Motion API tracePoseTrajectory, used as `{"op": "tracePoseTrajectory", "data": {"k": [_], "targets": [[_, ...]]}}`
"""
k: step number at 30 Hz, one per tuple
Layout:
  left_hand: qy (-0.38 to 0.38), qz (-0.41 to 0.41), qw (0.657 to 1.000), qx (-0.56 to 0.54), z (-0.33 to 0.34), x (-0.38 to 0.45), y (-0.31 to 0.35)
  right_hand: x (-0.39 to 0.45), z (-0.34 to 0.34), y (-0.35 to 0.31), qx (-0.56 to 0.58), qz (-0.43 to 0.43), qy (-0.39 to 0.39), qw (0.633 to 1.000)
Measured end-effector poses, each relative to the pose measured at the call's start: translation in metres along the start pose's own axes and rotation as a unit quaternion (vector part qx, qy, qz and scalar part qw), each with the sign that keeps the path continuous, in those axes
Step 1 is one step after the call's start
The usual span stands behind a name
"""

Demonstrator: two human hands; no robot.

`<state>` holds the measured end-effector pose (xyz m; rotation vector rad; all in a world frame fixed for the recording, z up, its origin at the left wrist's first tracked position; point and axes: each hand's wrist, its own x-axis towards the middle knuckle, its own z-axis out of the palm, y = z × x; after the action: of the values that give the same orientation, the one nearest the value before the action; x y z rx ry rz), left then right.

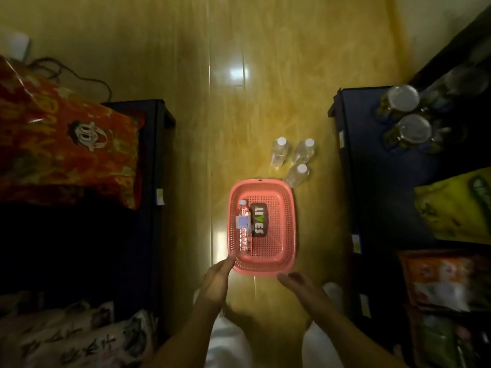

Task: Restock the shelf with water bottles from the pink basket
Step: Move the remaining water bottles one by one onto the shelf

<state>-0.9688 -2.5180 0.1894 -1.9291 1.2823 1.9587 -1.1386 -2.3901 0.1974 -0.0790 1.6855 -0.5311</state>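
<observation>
Both forearms were bare to the frame's bottom edge, no sleeves in view. Left hand [216, 284] and right hand [303, 286]: no gloves, rings, watch or bands that I could make out; lighting was dim. White garment [228, 346] covered the legs, showing between and under the arms. A pale rounded shape near the right hand, too blurred to identify.

An orange-red cartoon bag [66, 144] far left — a yellow-green packet [457, 208] right, glossy wooden floor [239, 75] between.
</observation>
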Motion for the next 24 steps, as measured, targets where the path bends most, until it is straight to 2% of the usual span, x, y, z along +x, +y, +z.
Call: {"op": "tracePoseTrajectory", "data": {"k": [6,11,18,24], "targets": [[-0.001,-0.004,1.0,-0.001,0.018,0.072,-0.046,0.075,0.025,0.053,-0.027,0.024,-0.003,0.999],[-0.007,0.006,1.0,0.009,0.036,0.129,-0.059,0.121,0.039,0.084,-0.008,0.04,0.018,0.999],[0.054,0.023,0.998,0.015,0.053,0.199,-0.049,0.163,0.037,0.1,0.095,0.03,0.022,0.995],[0.078,0.035,0.996,0.016,0.055,0.221,-0.05,0.19,0.029,0.09,0.16,-0.002,0.029,0.987]]}}
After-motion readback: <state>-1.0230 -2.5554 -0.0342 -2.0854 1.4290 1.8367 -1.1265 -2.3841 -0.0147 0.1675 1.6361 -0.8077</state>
